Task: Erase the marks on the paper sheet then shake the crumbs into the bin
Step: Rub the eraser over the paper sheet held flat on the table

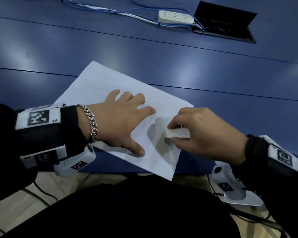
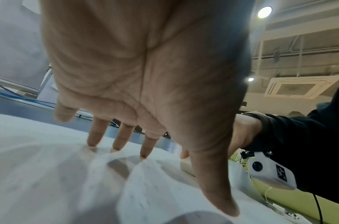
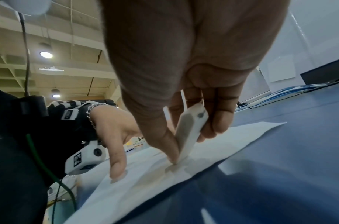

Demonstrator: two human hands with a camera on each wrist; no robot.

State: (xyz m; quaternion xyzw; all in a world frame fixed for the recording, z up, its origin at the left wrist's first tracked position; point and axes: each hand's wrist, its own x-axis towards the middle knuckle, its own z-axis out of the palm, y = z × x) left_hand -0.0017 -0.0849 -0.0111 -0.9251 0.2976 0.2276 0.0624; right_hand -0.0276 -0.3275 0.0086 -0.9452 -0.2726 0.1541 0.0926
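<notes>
- Head view, item one: paper sheet [image 1: 100,83], white, lying skewed on the blue tabletop [image 1: 144,54], its near corner hanging over the tabletop's front edge above my lap.
- Left hand [image 1: 120,121]: fingers spread straight, pressing the sheet flat; grasps nothing.
- Right hand [image 1: 205,133]: pinches a white eraser [image 1: 176,133], whose lower edge meets the sheet near its right border.
- Marks: too faint for me to make out in any view.
- Bin: not in view; crumbs too small to tell.
- Risk one: the sheet bulges between the two hands, as the left wrist view shows; I judge a hard stroke toward the left hand could crease or tear it.
- Risk two: the overhanging corner has no support; rubbing there could buckle it.
- Risk three: lifting the sheet tilted could spill crumbs onto the tabletop.
</notes>
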